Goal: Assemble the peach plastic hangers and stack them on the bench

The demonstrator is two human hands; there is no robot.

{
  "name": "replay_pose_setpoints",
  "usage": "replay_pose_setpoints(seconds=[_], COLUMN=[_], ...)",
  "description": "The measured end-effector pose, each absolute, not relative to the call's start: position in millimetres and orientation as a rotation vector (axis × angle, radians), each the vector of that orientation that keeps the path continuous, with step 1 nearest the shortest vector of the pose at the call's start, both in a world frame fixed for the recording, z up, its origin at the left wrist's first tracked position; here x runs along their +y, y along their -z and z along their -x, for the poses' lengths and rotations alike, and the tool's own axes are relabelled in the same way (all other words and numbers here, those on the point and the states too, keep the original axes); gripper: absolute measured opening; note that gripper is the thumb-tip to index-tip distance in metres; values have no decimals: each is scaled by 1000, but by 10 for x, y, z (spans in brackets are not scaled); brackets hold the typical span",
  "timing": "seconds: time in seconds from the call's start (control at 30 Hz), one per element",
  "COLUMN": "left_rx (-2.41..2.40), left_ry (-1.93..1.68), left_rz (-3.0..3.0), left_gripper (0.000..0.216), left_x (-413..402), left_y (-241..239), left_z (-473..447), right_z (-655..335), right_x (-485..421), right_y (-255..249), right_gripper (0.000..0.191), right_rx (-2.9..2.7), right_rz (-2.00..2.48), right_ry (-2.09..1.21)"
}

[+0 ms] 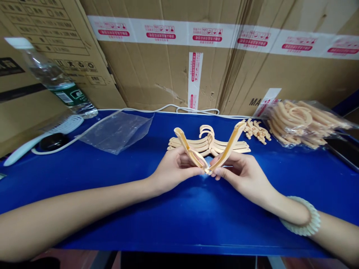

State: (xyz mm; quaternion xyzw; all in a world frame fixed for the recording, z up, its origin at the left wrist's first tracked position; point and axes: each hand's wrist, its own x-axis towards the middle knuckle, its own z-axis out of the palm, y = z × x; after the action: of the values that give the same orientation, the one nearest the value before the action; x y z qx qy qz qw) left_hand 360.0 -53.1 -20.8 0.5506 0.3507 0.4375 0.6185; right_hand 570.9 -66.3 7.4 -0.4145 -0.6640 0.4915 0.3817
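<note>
Between my hands a beige plastic folding hanger point(230, 145) is held above the blue table, its two arms angled up in a V. My left hand point(174, 166) grips the left arm low down, thumb and fingers pinched by the centre joint. The right arm's lower end is pinched in my right hand point(240, 171), close to the same joint. Fingertips partly cover the joint. Just behind lie several assembled beige hangers point(190, 142) in a row, hooks pointing away from me. To their right is a pile of small beige hooked pieces point(256, 130).
A clear bag of beige hanger parts point(304, 121) lies at the right. An empty plastic bag point(117, 129), a water bottle point(60, 80), a white slotted brush point(53, 134) and a black mouse-like object point(54, 141) are at the left. Cardboard boxes point(157, 71) stand behind a white cable point(168, 107).
</note>
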Motion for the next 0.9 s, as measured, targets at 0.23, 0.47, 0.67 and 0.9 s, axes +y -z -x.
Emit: replay_pose_setpoints(seconds=[0.23,0.47,0.67,0.9], left_rx=[816,838,845,934], left_ry=[-1051,-1161,-1190,-859], left_rz=[-1265,-1068,-974,-1904], left_gripper=[37,36,31,22], left_x=[-513,-421,-90,93], left_y=[225,101,-46,-88], left_z=[-3622,-3485,-3205,-2932], right_z=[-5657,-5947,-6425,-6577], right_x=[-674,-363,-54,-29], right_y=[-16,-260,-524,-601], right_gripper=[22,32,30,18], right_rx=[-1683,-1735,-2168,-2732], right_rz=[1065,1055,1074,907], right_ry=[-1201,-1271,-807,-378])
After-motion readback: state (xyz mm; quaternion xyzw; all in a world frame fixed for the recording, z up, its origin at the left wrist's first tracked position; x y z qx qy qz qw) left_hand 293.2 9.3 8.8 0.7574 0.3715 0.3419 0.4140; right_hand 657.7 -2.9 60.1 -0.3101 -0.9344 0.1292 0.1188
